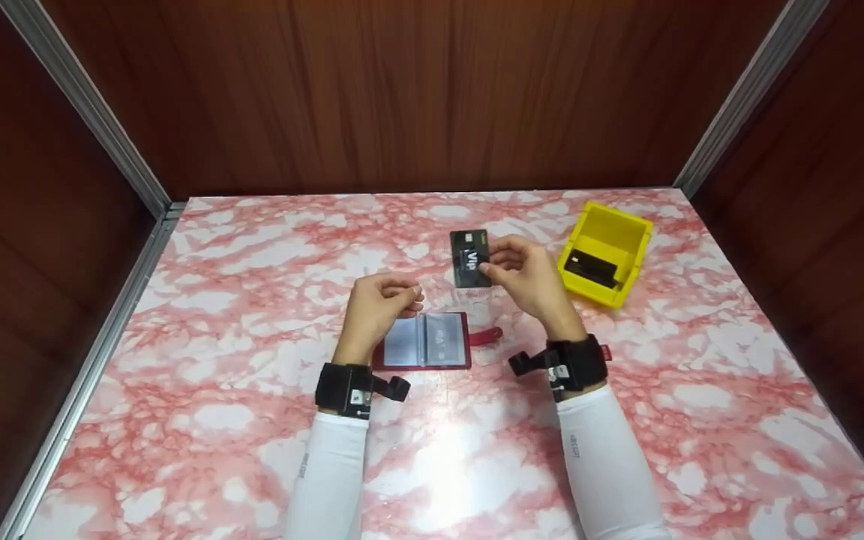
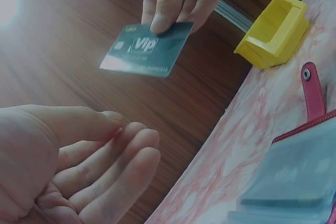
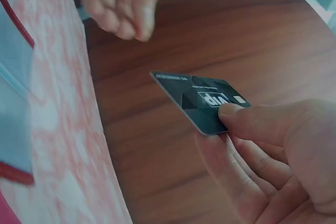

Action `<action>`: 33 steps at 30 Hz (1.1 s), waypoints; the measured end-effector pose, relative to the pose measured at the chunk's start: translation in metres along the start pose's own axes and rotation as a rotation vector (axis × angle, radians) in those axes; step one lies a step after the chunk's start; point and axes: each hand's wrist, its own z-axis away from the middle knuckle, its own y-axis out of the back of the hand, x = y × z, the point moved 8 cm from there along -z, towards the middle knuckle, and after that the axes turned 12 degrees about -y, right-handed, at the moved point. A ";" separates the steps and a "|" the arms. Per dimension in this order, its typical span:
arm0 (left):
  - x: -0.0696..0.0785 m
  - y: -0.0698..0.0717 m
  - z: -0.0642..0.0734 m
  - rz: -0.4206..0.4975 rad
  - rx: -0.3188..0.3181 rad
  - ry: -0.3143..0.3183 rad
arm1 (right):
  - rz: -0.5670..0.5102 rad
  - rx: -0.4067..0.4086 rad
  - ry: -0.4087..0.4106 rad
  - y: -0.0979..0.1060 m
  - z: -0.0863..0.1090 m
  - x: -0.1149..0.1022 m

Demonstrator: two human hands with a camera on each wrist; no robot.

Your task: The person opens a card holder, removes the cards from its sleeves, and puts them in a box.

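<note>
My right hand [image 1: 533, 281] pinches a dark VIP card [image 1: 469, 259] between thumb and fingers, raised above the table. The card's printed face and chip show in the left wrist view, where its free end points away from the right hand. My left hand [image 1: 379, 307] hovers to the left of the card with loosely curled fingers and nothing seen in it. Beneath the left hand lies an open red card holder [image 1: 468, 352] with clear sleeves, its left part partly hidden by that hand. A "Vip" print shows through the right sleeve.
A yellow bin [image 1: 604, 296] stands to the right, beyond the right hand, with a black card [image 1: 591, 268] inside. The holder's red snap strap [image 1: 486, 336] sticks out to the right. Wooden panels [image 1: 417, 97] wall in the marbled table [image 1: 237, 465].
</note>
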 end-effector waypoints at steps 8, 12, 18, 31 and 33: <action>-0.006 0.000 0.006 -0.181 -0.051 0.038 | 0.155 0.224 0.001 0.074 -0.004 0.025; -0.007 0.001 0.006 -0.192 -0.055 0.046 | 0.228 0.361 -0.124 0.112 -0.001 0.048; -0.008 0.000 0.007 -0.202 -0.073 0.059 | 0.358 0.531 -0.192 0.146 0.004 0.074; -0.009 0.000 0.007 -0.206 -0.086 0.063 | 0.493 0.544 -0.118 0.140 -0.001 0.099; -0.009 0.000 0.007 -0.206 -0.086 0.063 | 0.510 0.520 -0.112 0.137 -0.002 0.101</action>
